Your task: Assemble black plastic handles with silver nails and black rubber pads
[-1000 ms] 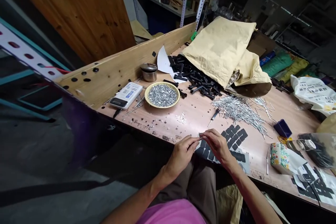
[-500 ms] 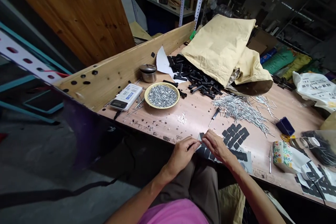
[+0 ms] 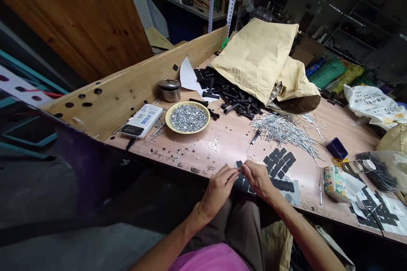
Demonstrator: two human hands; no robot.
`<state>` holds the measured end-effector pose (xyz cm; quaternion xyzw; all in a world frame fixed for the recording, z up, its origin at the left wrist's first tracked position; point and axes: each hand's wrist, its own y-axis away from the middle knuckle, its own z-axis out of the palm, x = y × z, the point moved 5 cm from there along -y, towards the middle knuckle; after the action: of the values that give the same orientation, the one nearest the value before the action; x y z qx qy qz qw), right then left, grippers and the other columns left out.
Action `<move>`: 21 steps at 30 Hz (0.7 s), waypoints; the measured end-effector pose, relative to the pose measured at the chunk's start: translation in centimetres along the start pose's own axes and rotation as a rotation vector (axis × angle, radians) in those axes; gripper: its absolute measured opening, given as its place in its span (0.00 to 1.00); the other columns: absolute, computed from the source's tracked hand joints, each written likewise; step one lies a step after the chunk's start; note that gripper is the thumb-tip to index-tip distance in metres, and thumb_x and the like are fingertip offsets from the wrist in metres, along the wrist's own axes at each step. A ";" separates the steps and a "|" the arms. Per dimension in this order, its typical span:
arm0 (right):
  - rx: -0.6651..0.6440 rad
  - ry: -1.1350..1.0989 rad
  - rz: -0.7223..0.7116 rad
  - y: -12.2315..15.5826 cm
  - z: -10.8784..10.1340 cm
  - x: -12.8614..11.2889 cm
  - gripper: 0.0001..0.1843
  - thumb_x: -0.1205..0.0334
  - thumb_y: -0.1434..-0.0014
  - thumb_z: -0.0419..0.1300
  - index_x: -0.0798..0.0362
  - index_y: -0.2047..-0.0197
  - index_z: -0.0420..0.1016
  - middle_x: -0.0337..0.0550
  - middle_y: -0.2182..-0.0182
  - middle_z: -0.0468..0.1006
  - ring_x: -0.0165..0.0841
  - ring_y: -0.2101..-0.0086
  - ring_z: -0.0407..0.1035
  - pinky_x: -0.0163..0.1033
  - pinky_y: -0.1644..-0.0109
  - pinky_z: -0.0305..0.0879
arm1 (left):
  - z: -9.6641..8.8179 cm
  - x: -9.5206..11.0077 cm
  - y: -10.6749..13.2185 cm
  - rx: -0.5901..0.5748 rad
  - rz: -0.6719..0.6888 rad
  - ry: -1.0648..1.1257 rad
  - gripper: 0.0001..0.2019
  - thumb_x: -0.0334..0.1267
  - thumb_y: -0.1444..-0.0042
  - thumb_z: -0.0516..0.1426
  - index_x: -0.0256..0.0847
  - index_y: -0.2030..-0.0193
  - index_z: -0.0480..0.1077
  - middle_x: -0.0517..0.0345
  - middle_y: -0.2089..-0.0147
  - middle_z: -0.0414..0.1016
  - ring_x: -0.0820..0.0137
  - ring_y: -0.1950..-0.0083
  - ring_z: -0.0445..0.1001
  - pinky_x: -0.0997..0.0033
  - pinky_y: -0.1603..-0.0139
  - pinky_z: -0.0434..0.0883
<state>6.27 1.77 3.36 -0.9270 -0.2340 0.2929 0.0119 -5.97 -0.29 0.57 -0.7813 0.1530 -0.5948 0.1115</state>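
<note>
My left hand (image 3: 219,186) and my right hand (image 3: 258,178) meet at the table's front edge, fingertips pinched close together. Whatever lies between the fingers is too small and covered to name. Beneath and beside my right hand lies a grey sheet (image 3: 296,190) with dark rounded pads (image 3: 282,185) stuck on it. More black pads (image 3: 280,161) are laid in rows just behind. A small dark-handled screwdriver (image 3: 254,139) rests on the table beyond my hands, and a scatter of tiny washers (image 3: 213,144) lies to its left.
A yellow bowl (image 3: 167,125) holds many small metal parts. Left of it sits a white device (image 3: 143,120); behind stands a metal pot (image 3: 170,90). Black plastic parts (image 3: 235,101), a paper sack (image 3: 257,59) and metal rods (image 3: 286,133) fill the back. A blue box (image 3: 337,148) stands right.
The view has turned slightly, so the table's things sit further left in it. Both hands stay pinched together at the table edge, their fingers shifting only a little.
</note>
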 end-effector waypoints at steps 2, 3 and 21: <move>0.015 -0.218 0.167 -0.1 0.5 0.6 0.29 0.42 0.36 0.35 0.51 0.78 0.58 0.35 0.84 0.61 0.27 0.81 0.56 0.33 0.75 0.53 | 0.1 0.3 0.0 0.052 0.061 -0.041 0.12 0.34 0.40 0.49 0.39 0.61 0.75 0.54 0.70 0.75 0.71 0.69 0.73 0.74 0.65 0.71; 0.015 -0.335 0.253 -0.1 0.9 1.0 0.29 0.39 0.38 0.36 0.50 0.79 0.57 0.33 0.85 0.59 0.26 0.83 0.55 0.33 0.77 0.53 | 0.2 0.3 0.0 0.067 0.072 -0.048 0.13 0.33 0.40 0.48 0.39 0.59 0.74 0.53 0.69 0.75 0.71 0.68 0.73 0.74 0.65 0.71; 0.162 -0.739 0.562 -2.6 4.2 5.3 0.23 0.38 0.54 0.59 0.50 0.74 0.61 0.30 0.83 0.63 0.24 0.84 0.54 0.31 0.81 0.55 | 2.8 -6.2 -1.8 -0.184 -0.839 0.828 0.29 0.51 0.64 0.65 0.32 0.58 0.73 0.71 0.82 0.58 0.87 0.87 0.46 0.82 0.86 0.41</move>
<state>6.67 5.96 -2.58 -0.7840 0.0610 0.6126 -0.0799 -4.64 3.67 -5.07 -0.4844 -0.0870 -0.8276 -0.2699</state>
